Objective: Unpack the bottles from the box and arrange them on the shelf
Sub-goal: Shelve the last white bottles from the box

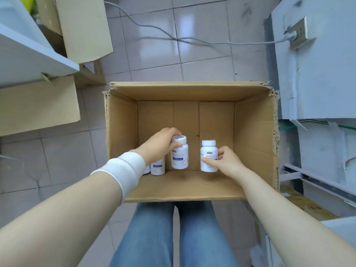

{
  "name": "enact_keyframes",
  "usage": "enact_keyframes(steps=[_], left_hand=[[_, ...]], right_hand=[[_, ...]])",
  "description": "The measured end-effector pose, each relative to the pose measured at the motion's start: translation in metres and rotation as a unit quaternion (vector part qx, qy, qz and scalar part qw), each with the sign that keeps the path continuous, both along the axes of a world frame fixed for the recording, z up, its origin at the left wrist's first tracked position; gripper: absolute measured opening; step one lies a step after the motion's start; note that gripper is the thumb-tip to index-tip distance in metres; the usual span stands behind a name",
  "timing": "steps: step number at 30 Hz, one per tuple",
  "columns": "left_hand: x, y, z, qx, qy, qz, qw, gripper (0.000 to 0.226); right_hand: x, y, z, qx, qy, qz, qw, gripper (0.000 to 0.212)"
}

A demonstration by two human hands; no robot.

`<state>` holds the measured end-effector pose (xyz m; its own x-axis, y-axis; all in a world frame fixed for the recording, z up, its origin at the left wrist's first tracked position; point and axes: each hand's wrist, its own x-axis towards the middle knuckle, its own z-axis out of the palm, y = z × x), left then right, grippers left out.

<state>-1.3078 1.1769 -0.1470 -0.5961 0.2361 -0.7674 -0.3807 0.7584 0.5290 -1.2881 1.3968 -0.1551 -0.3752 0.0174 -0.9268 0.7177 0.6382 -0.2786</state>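
An open cardboard box [254,132] stands on the tiled floor in front of my legs. Inside it my left hand [161,143] grips the neck of a white bottle with a white cap [180,157]. My right hand [225,160] holds a second white bottle [208,153] by its body, to the right. Another white bottle [158,167] stands behind my left wrist, partly hidden. Beside it the edge of one more bottle [147,169] peeks out. A white shelf [38,54] juts in at the upper left.
Other cardboard boxes [38,106] sit under and behind the shelf at left. A grey cable [173,38] crosses the floor to a socket [300,32] on a white cabinet at right. A metal rail [317,182] lies right of the box.
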Motion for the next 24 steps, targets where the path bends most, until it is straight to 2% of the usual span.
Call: enact_keyframes(steps=[5,9,12,14,17,21,24], left_hand=[[-0.016,0.005,0.092,0.109,0.051,0.081,0.989,0.02],[-0.007,0.016,0.155,0.181,0.068,0.119,0.974,0.013],[0.008,0.028,0.193,0.24,0.06,0.093,0.965,0.025],[0.021,0.038,0.222,0.282,0.055,0.059,0.956,0.031],[0.048,0.055,0.266,0.348,0.014,0.061,0.935,0.042],[0.102,0.09,0.321,0.409,-0.048,0.027,0.911,0.042],[0.153,0.124,0.354,0.419,-0.052,-0.043,0.905,0.05]], right_hand=[[0.009,0.015,0.09,-0.052,0.041,-0.162,0.985,0.049],[0.04,0.013,0.172,-0.088,0.094,-0.311,0.942,0.054],[0.082,0.004,0.225,-0.142,0.15,-0.438,0.875,0.035],[0.118,-0.003,0.251,-0.172,0.19,-0.517,0.817,0.031],[0.171,-0.012,0.289,-0.187,0.243,-0.594,0.744,0.029],[0.242,-0.011,0.334,-0.15,0.318,-0.642,0.681,0.032],[0.302,-0.006,0.36,-0.123,0.359,-0.676,0.632,0.034]])
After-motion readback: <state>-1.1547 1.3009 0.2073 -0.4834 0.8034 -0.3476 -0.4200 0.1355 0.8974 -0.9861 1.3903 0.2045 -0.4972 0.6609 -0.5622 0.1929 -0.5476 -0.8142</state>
